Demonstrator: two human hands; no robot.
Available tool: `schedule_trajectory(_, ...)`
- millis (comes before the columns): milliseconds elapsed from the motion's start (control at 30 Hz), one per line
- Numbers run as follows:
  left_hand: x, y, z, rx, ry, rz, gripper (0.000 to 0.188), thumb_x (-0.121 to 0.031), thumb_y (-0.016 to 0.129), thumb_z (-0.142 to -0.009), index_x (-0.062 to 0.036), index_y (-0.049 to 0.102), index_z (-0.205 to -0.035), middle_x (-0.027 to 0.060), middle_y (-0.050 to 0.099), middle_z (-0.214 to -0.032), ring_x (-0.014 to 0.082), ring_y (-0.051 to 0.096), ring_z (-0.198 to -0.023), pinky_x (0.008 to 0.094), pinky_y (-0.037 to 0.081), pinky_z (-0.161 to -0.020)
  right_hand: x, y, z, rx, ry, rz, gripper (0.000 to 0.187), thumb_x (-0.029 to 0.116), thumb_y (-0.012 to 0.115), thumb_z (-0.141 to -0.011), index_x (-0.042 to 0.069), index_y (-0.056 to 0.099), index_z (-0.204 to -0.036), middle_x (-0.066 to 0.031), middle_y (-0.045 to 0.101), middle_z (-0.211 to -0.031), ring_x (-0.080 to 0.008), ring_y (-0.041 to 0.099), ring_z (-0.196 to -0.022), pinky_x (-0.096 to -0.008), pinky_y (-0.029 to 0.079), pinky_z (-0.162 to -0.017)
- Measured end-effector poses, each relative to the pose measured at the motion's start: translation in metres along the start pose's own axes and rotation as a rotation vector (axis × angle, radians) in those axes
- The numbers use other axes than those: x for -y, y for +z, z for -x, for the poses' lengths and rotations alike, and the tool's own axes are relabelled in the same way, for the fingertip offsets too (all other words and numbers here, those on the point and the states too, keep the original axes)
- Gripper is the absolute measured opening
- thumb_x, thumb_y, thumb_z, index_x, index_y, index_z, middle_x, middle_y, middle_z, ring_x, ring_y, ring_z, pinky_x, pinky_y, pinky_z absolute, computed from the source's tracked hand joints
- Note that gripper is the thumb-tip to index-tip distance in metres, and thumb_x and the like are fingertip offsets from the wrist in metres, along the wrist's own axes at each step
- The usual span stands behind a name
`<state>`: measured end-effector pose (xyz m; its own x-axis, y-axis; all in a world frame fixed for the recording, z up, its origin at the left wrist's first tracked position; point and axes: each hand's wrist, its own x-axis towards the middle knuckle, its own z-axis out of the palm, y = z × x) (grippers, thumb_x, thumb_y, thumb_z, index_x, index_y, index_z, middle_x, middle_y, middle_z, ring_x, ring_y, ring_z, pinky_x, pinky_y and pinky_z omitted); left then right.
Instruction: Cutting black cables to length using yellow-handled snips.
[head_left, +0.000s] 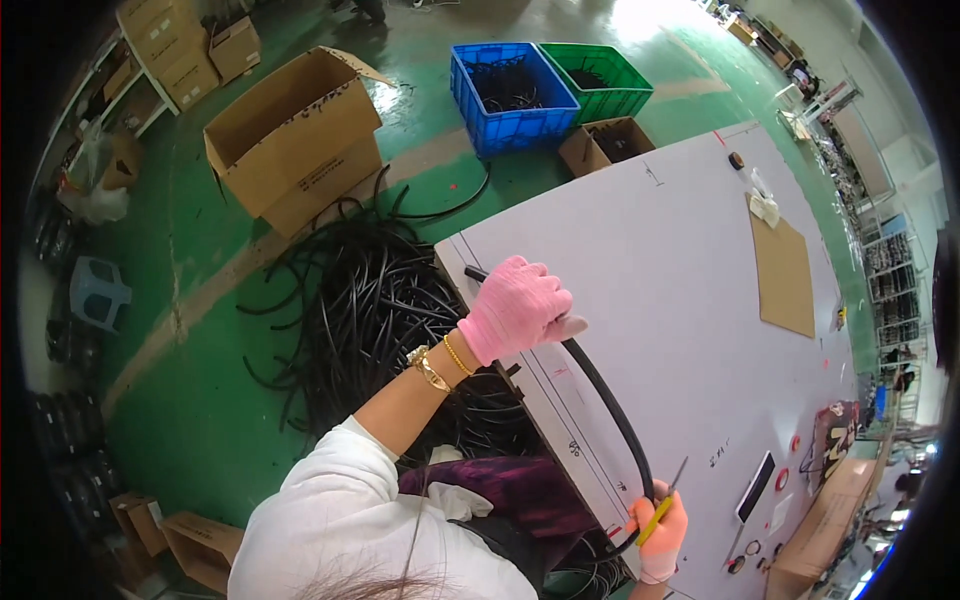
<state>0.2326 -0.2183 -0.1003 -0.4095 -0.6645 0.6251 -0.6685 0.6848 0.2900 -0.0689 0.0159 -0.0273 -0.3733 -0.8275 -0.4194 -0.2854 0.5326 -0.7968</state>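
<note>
Together, the pink-gloved fingers (pixel 540 290) of the left hand (pixel 515 308) are closed around a black hose (pixel 610 410) laid along the white counter (pixel 680 250); its near end is gripped, beside a yellow-handled tool (pixel 660 510), by the right hand (pixel 660 530); more hoses (pixel 370 310) are piled on the green floor (pixel 200 400).

One head-worn fisheye view looks steeply down from above the person's shoulder, close over the near left corner of the white table (pixel 680 230), taking in green floor (pixel 200 400) beyond its left edge.
</note>
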Motion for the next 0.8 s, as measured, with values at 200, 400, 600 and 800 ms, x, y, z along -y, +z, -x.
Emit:
schedule_trajectory(200,0.025,-0.001,0.003,0.042,-0.108,-0.098,0.034,-0.042,0.071,-0.082,-0.0154,0.059,-0.065,0.0008,0.055,-0.068,0.0227,0.058,-0.073,0.0379,0.043,-0.071,-0.002,0.032,0.007,0.097,-0.074,0.166,0.023,0.000,0.064,-0.087,-0.004,0.063,-0.110,-0.0059,0.065,-0.073,-0.0096,0.060,-0.057,-0.0244,0.050,-0.054)
schedule_trajectory(400,0.017,-0.004,0.011,0.144,-0.411,-0.204,0.035,-0.046,0.070,-0.083,-0.0146,0.067,-0.067,0.0021,0.059,-0.073,0.0251,0.059,-0.082,0.0404,0.044,-0.077,-0.036,0.025,0.006,0.140,-0.269,0.304,0.028,-0.003,0.069,-0.083,-0.005,0.064,-0.110,-0.0057,0.066,-0.075,-0.0101,0.063,-0.061,-0.0248,0.052,-0.058)
schedule_trajectory(600,0.034,-0.020,0.016,0.179,-0.348,0.005,0.041,-0.046,0.070,-0.084,-0.0118,0.068,-0.063,0.0032,0.061,-0.074,0.0257,0.058,-0.085,0.0414,0.042,-0.084,-0.040,0.025,0.001,0.122,-0.208,0.320,0.034,-0.002,0.081,-0.074,0.001,0.069,-0.106,-0.0068,0.062,-0.072,-0.0139,0.062,-0.058,-0.0269,0.047,-0.054)
schedule_trajectory(800,0.040,-0.019,0.020,0.131,-0.267,0.063,0.042,-0.043,0.071,-0.084,-0.0094,0.067,-0.060,0.0040,0.062,-0.073,0.0254,0.059,-0.085,0.0408,0.041,-0.088,-0.034,0.025,0.003,0.118,-0.181,0.299,0.034,-0.001,0.081,-0.076,-0.002,0.068,-0.107,-0.0066,0.061,-0.070,-0.0118,0.061,-0.058,-0.0265,0.047,-0.055)
